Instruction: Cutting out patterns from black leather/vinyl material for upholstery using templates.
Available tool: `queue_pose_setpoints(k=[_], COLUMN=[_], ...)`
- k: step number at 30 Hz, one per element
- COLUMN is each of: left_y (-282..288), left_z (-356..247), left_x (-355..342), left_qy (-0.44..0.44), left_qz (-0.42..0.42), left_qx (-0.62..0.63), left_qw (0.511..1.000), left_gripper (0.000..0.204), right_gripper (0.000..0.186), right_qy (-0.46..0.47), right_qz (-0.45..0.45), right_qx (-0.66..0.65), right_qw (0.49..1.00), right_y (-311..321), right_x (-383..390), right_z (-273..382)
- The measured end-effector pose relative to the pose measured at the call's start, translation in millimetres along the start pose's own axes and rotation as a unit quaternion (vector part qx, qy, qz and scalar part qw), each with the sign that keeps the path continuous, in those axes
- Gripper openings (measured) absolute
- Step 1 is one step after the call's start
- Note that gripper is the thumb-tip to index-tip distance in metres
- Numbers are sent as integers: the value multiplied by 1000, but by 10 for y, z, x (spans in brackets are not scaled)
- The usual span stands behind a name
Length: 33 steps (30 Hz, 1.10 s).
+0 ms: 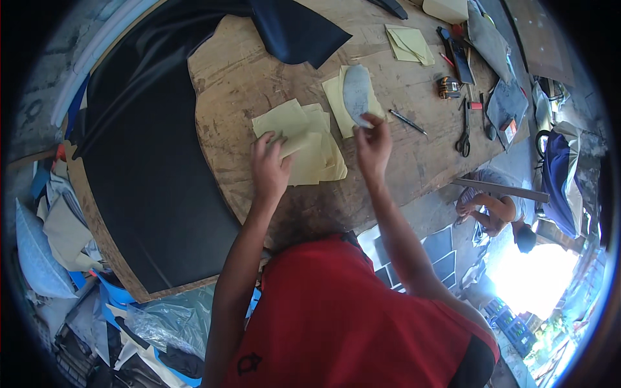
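Several pale yellow sheets [317,165] lie in a loose, overlapping pile on the worn wooden table [226,84]. My left hand [270,165] is at the pile's left side, its fingers curled round a sheet whose edge is bent up. To the right, a grey insole-shaped template [356,90] rests on more yellow sheets [333,94]. The fingertips of my right hand [374,145] pinch the template's near end, and the other fingers are folded in. A dark pen [409,121] lies just right of that hand.
Black sheet material [152,174] covers the table's left side, with a black piece [297,32] at the far edge. On the right lie scissors [465,132], a tape measure [447,87] and more yellow sheets [410,44]. Another person [495,204] crouches beyond the table's right edge.
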<state>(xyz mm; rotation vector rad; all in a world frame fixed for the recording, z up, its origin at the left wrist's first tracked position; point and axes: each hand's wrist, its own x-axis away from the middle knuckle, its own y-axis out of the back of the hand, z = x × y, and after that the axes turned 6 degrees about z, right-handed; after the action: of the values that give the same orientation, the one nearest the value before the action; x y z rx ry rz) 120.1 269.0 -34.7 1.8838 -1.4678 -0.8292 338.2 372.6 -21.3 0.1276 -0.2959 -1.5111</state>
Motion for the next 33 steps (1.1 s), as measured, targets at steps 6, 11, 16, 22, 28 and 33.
queue_pose_setpoints(k=[6,11,16,22,28,33], left_y=[380,752,928,763,347,184], left_z=[246,-94,-444,-89,177,-143], left_x=[398,678,1088,1681,2398,2078], left_qy=[218,175,193,194,415,115], left_qz=[127,190,199,254,-61,-160], left_qx=[649,824,820,786,478,-36], left_qw=[717,504,501,530,772,980], left_gripper=[55,55,62,52,42,46], right_gripper=[32,34,42,53,55,47], right_qy=[-48,-70,-9,48,25,130], right_qz=[137,264,279,345,288,170], right_qx=[-171,-305,-96,-182,33,108], right_qw=[975,912,955,920,957,971], right_y=[-34,-91,-193,-512,-636,-623], right_x=[756,1080,1542,1643,1634,1819], right_z=[146,681,952,260,-295,-363])
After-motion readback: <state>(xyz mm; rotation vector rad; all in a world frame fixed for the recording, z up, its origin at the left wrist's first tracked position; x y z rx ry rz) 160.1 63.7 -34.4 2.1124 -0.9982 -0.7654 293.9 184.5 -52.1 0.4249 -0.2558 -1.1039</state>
